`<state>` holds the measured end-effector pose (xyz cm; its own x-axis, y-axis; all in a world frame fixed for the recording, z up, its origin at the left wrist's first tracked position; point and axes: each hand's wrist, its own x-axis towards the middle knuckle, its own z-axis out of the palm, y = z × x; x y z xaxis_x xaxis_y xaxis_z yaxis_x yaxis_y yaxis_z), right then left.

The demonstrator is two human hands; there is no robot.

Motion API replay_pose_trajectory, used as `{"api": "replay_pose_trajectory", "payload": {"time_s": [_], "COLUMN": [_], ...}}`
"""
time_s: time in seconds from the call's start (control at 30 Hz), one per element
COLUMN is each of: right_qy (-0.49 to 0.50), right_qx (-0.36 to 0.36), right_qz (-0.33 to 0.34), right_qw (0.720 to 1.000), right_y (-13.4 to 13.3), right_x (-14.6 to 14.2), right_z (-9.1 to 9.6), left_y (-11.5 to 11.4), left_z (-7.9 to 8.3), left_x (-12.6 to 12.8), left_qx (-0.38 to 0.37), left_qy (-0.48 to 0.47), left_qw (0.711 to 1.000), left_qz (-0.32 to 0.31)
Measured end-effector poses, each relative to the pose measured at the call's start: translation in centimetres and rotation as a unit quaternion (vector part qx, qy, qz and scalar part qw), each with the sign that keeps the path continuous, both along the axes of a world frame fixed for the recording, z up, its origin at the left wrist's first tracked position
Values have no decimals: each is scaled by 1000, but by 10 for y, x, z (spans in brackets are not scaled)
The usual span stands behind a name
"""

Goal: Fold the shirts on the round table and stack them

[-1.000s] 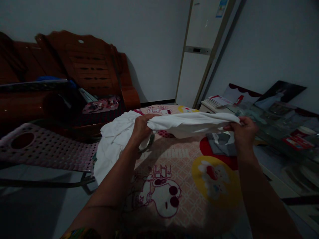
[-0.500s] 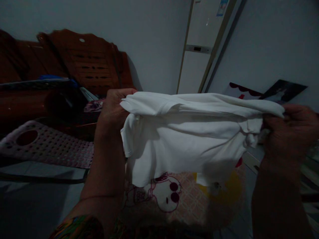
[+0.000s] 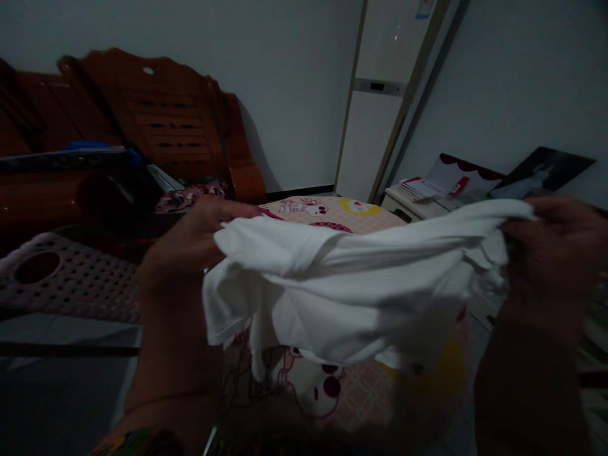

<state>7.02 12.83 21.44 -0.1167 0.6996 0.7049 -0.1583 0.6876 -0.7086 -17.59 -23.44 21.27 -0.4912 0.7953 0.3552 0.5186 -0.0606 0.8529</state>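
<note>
Above the cartoon-cloth desk (image 3: 332, 212), white T-shirt (image 3: 361, 285) hangs stretched between both hands. Left hand (image 3: 185, 253) fingers pinch one bunched end, right hand (image 3: 555, 253) fingers clamp the other; two-end hold likely spreads fabric clear of desk.

No writing can be read. The sticker (image 3: 424, 7) atop the tall air conditioner (image 3: 370, 139), the pink marks (image 3: 297, 207) on the cartoon tablecloth (image 3: 375, 220) at its far edge, and the red-printed booklets (image 3: 418, 188) beyond its right edge are too blurred
</note>
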Motion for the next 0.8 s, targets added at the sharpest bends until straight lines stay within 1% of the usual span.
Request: {"api": "replay_pose_trajectory", "payload": {"time_s": [0.03,0.1,0.17,0.2,0.27,0.3,0.33,0.37,0.43,0.5,0.57,0.63,0.67,0.73,0.8], "right_qy": [-27,-94,-171,-199,-245,-270,-297,-326,-375,-412,-446,-490,-512,-550,-584], "right_qx": [-9,-44,-51,-35,35,67,81,101,119,113,101,82,73,66,74], "right_qz": [11,1,-8,-21,-19,-10,0,27,82,105,102,99,104,120,132], "right_qw": [1000,995,984,979,969,960,951,939,916,898,883,862,850,824,797], "right_y": [9,29,50,60,74,78,79,79,72,62,51,40,33,18,1], "right_x": [-21,-65,-104,-122,-150,-161,-168,-173,-173,-163,-146,-129,-120,-107,-98], "right_z": [-4,-17,-33,-42,-61,-70,-81,-91,-113,-133,-151,-163,-168,-176,-184], "left_y": [16,47,78,93,119,130,138,144,147,140,127,113,107,97,91], "left_z": [-7,-21,-37,-45,-61,-70,-79,-89,-110,-130,-147,-160,-165,-171,-174], "left_x": [-17,-56,-94,-110,-135,-142,-146,-147,-140,-124,-103,-81,-71,-54,-41], "left_qx": [-11,-56,-122,-156,-202,-221,-225,-226,-205,-188,-186,-213,-237,-290,-347], "left_qy": [-1,12,50,76,125,143,164,182,221,247,247,226,217,214,230], "left_qw": [1000,998,985,974,941,921,901,893,896,906,915,921,919,902,874], "left_qz": [-3,39,109,143,240,288,333,344,325,289,259,234,230,239,251]}}
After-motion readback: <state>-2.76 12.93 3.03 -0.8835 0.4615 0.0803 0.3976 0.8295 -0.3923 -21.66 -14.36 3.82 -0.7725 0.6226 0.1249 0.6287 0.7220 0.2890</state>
